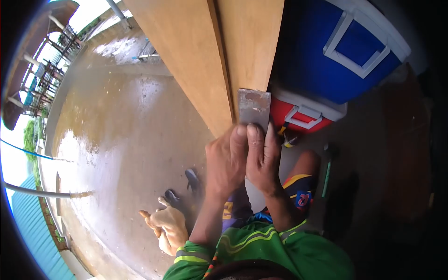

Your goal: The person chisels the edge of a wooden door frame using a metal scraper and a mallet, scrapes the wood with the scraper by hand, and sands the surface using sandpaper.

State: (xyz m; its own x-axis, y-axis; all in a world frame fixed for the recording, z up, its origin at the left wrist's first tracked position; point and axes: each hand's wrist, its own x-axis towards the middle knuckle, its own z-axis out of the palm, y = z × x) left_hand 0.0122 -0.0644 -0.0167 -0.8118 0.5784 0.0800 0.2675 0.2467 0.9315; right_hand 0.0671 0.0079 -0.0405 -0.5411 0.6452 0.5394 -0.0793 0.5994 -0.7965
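My left hand [223,161] and my right hand [264,163] are side by side, thumbs together, both closed on the lower end of a flat metal scraper blade [254,105]. The blade is rectangular and grey, with worn, pale patches near its top edge. It lies against the near end of a light brown wooden board [247,42]. Along the left runs another wooden board [182,51], with a dark gap or step between them. My fingers beneath the blade are mostly hidden.
Blue [364,42] and red [305,112] coolers with white trim stand at the right. A hammer-like tool with a green handle [326,177] is near my knee. A tan dog [168,226] and dark slippers [191,178] are on the wet concrete floor [121,121] at left.
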